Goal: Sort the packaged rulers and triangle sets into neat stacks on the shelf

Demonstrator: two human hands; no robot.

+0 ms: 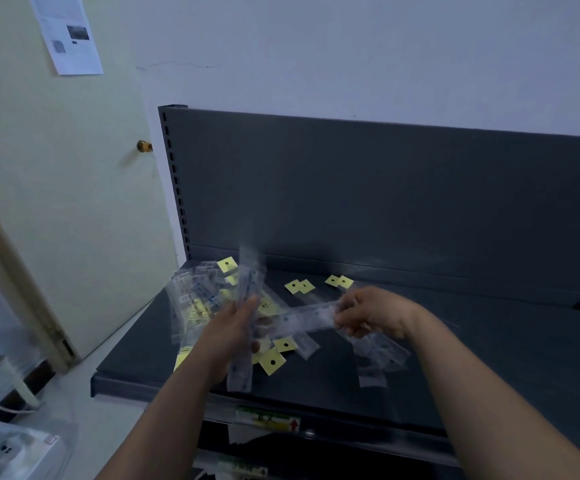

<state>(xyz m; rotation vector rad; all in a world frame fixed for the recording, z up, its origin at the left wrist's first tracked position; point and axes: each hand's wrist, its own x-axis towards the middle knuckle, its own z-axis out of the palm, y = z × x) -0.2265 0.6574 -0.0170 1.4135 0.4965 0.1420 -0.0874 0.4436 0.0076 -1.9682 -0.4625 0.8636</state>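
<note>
Shelf: dark grey deck with a dark back panel behind it. No neat stack is visible anywhere on it yet.

Heap of clear-sleeved packs sits at the deck's left rear, overlapping at all angles. Blur makes it impossible to tell rulers from triangle sets there. A smaller scatter of loose packs lies nearer the front, below the right hand.

Left hand: back toward the camera, fingers curled round a bundle of long packs held roughly upright above the deck. Number in the bundle: cannot tell.

Right hand: fingers and thumb pinch one end of a single packaged ruler. It runs crosswise, its far end reaching the bundle; contact is not resolvable through the motion blur.

Yellow header cards mark the ends of several packs on the deck, two pairs of them near the back.

Judgement: the step in hand is gathering, with rulers added singly to the left-hand bundle. The task looks early, as most stock is unsorted. The next move calls for turning the single ruler parallel to the bundle, matching the header ends, and sliding it in without loosening the left grip. The slick sleeves will likely fan out or slip.
</note>
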